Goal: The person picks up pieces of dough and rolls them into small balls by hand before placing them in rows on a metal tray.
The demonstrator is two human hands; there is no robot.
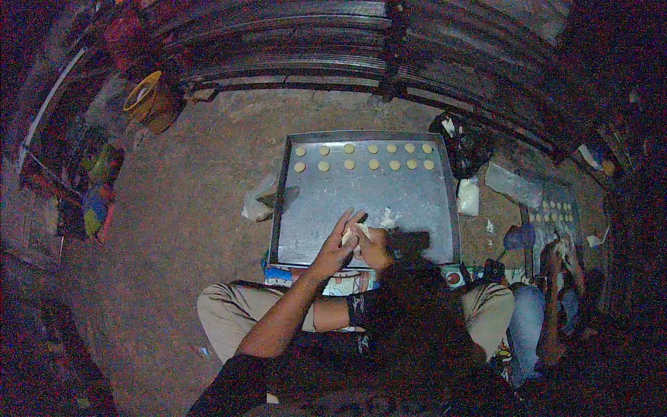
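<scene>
Both my hands meet over the near part of a large metal baking tray (279,222). A lump of pale dough (349,237) sits between them. My left hand (334,251) cups it from the left, with its fingers partly extended. My right hand (376,251) closes on it from the right, and its fingers partly hide the dough. Small flat dough rounds (349,164) lie in two rows along the tray's far side. A patch of white flour (390,217) is on the tray just beyond my right hand.
A clear bag of white powder (469,197) and a black plastic bag (467,149) lie right of the tray. Further right, a co-worker's hands (559,254) are over another tray with dough rounds (551,217). A yellow bucket (154,104) is at the far left.
</scene>
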